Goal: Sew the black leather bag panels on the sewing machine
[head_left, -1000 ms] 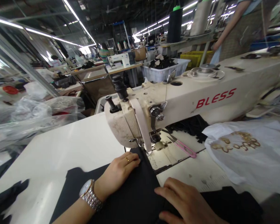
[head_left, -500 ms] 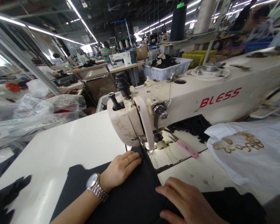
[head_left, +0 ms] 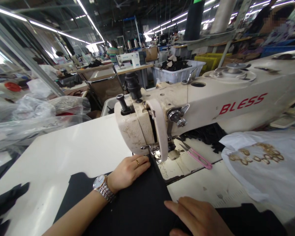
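Note:
A cream sewing machine marked BLESS stands on a white table. Black fabric lies under its needle area. My left hand, with a ring and a wristwatch, rests flat on the fabric just left of the presser foot, fingers stretched out. Nearer to me, at the bottom edge, my right hand lies flat on the same fabric, fingers together and extended. Neither hand grips anything.
Pink thread snips lie on the machine bed right of the needle. A white plastic bag with gold rings sits at the right. Clear plastic bags pile up at the left. Other sewing stations and people are behind.
The fabric and both hands have shifted slightly toward the needle; my right hand sits lower in the view. The view has moved a little closer to the machine head.

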`<state>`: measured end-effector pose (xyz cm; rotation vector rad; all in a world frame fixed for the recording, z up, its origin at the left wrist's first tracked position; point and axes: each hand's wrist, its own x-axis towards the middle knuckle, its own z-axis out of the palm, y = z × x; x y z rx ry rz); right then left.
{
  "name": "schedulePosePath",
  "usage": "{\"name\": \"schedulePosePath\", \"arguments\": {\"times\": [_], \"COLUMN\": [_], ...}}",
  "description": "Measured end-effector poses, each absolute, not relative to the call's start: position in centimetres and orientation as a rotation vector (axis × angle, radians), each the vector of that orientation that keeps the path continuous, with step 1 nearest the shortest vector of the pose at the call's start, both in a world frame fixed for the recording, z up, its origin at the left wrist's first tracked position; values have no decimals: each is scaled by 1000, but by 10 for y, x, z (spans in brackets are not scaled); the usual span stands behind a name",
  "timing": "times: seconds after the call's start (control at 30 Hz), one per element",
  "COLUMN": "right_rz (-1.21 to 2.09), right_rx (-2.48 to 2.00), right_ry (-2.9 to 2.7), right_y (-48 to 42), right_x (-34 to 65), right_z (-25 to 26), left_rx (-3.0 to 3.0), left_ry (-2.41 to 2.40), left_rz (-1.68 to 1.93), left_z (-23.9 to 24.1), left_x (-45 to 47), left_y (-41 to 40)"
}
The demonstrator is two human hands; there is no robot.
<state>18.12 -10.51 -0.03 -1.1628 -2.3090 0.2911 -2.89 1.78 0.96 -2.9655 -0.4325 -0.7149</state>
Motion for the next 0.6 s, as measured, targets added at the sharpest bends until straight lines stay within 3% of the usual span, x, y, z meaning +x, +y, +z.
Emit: {"name": "schedulePosePath", "arguments": {"times": [0.6], "right_rz": [227], "right_rx": [-1122], "right_ry": [-2338], "right_y": [-105], "right_x": [181], "right_z": [5], "left_rx": [-2863], "left_ry": [-598], "left_rz": [-781], "left_z": [14], "left_x": [-20], "left_y": [23]}}
